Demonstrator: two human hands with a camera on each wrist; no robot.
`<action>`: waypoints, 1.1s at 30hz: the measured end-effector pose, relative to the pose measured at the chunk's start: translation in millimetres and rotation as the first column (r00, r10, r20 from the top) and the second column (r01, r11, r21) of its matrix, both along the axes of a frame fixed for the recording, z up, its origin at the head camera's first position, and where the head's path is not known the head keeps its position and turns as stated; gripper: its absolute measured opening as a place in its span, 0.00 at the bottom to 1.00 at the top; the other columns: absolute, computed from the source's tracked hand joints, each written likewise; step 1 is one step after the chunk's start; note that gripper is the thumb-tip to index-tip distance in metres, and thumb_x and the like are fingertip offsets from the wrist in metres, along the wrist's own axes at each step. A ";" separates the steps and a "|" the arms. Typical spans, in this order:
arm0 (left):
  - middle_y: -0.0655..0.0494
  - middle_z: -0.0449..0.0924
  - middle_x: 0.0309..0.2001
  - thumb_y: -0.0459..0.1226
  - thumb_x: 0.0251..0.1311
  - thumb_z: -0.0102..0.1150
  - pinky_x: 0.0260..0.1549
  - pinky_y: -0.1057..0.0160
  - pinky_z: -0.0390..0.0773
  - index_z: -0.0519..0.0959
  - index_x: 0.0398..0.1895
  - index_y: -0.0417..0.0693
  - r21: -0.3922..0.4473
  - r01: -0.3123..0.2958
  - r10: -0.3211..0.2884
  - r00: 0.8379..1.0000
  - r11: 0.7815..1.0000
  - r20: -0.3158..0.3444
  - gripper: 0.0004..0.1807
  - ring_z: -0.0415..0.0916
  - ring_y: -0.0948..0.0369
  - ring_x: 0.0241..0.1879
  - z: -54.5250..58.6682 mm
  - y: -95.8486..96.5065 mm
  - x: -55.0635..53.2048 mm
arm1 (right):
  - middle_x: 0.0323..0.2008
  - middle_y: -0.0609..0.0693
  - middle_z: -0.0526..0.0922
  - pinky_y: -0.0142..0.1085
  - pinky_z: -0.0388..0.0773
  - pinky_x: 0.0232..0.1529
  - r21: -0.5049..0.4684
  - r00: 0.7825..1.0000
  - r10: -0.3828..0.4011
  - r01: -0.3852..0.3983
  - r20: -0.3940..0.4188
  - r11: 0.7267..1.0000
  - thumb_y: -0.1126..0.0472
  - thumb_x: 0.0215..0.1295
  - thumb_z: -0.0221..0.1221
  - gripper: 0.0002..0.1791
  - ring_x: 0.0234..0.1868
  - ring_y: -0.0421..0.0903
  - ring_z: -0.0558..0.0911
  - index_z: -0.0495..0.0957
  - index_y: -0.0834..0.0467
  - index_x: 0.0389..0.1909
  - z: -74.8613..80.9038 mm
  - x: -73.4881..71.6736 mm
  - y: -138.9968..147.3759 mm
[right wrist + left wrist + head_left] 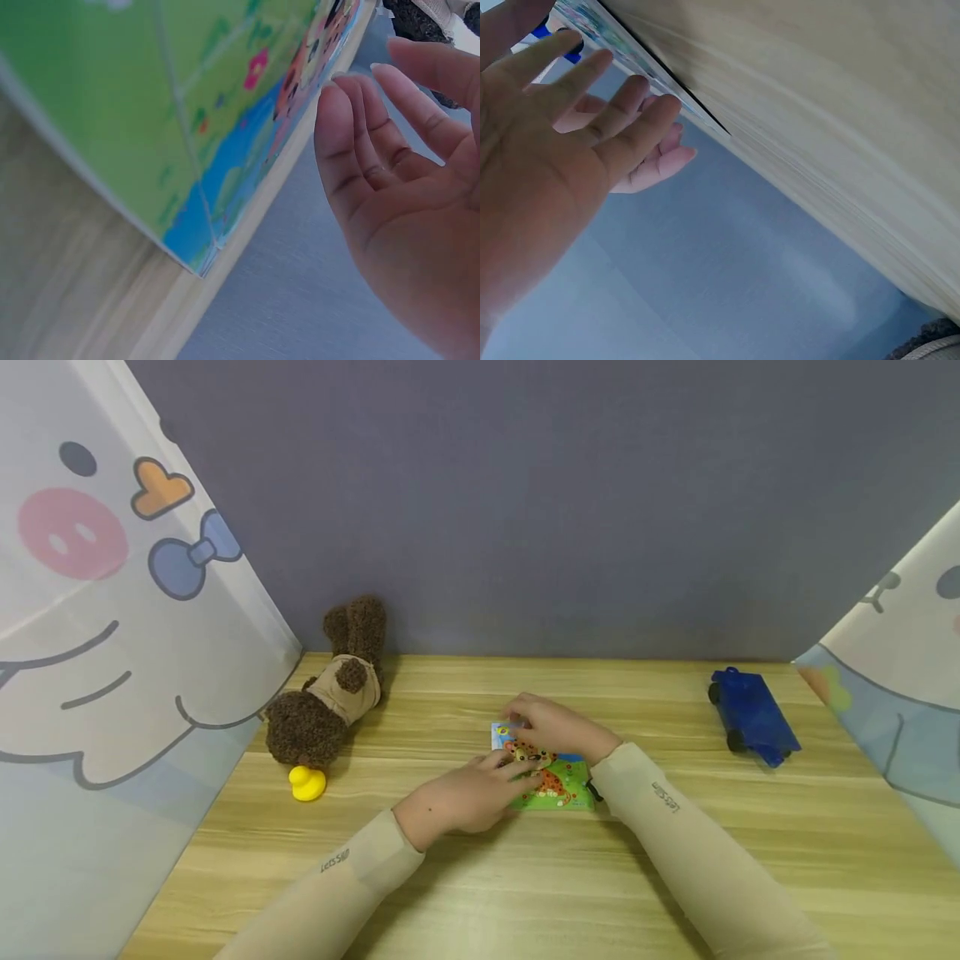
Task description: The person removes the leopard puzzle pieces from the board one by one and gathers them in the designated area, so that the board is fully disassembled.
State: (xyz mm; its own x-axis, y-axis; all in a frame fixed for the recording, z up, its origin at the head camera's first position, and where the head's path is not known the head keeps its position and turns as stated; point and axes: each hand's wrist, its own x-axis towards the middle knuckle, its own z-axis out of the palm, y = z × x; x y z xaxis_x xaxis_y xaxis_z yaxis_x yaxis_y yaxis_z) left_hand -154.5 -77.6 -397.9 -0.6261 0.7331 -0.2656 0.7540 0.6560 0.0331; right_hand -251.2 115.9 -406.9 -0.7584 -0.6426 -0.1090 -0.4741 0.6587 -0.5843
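Note:
A flat, colourful picture puzzle [566, 793] with a spotted leopard on green grass lies on the table. Thin seams cross the puzzle [112, 112] in the right wrist view. From the lower left, my left hand [476, 795] reaches over it with fingers extended; in the left wrist view the left hand's fingers [634, 139] are spread and slightly bent. My right hand [558, 727] is above its upper part, hiding some of the picture. The right wrist view shows the right hand [412, 172] with loosely bent fingers and nothing gripped; contact with the puzzle cannot be made out.
On the wooden table [450, 877], a brown plush toy [345, 689] lies at the back left with a yellow rubber duck [307, 783] beside it. A blue toy car [753, 714] stands at the right. A grey panel [525, 510] rises behind the table.

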 end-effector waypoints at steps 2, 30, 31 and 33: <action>0.64 0.51 0.88 0.39 0.82 0.51 0.80 0.42 0.68 0.61 0.85 0.69 -0.005 0.002 -0.002 1.000 1.000 0.019 0.32 0.52 0.50 0.86 0.6 -0.2 0.5 | 0.56 0.52 0.82 0.39 0.82 0.49 -0.004 1.000 0.003 -0.003 0.013 1.000 0.59 0.82 0.58 0.19 0.48 0.44 0.80 0.78 0.57 0.69 -1.1 -0.8 0.1; 0.66 0.51 0.88 0.26 0.79 0.50 0.59 0.65 0.81 0.62 0.84 0.71 0.005 -0.022 0.021 0.997 1.000 0.081 0.39 0.61 0.57 0.74 1.7 -3.4 -1.6 | 0.63 0.51 0.74 0.46 0.81 0.60 0.016 0.986 0.051 -0.054 0.161 0.998 0.53 0.74 0.66 0.23 0.56 0.49 0.76 0.78 0.53 0.66 -0.9 -15.4 -0.8; 0.66 0.51 0.88 0.26 0.78 0.50 0.60 0.65 0.81 0.62 0.84 0.70 0.002 -0.025 0.025 0.996 1.000 0.081 0.39 0.61 0.57 0.75 2.0 -2.8 -1.2 | 0.64 0.51 0.74 0.46 0.81 0.60 0.017 0.985 0.054 -0.057 0.166 0.998 0.54 0.73 0.66 0.24 0.56 0.49 0.76 0.78 0.53 0.66 -0.7 -15.3 -0.6; 0.66 0.51 0.88 0.26 0.78 0.51 0.61 0.65 0.81 0.62 0.84 0.70 -0.003 -0.028 0.028 0.997 1.000 0.078 0.39 0.60 0.57 0.76 2.3 -1.5 -0.4 | 0.64 0.51 0.73 0.46 0.81 0.60 0.023 0.983 0.056 -0.061 0.172 0.998 0.54 0.72 0.66 0.24 0.57 0.49 0.75 0.77 0.52 0.66 -0.2 -15.2 0.0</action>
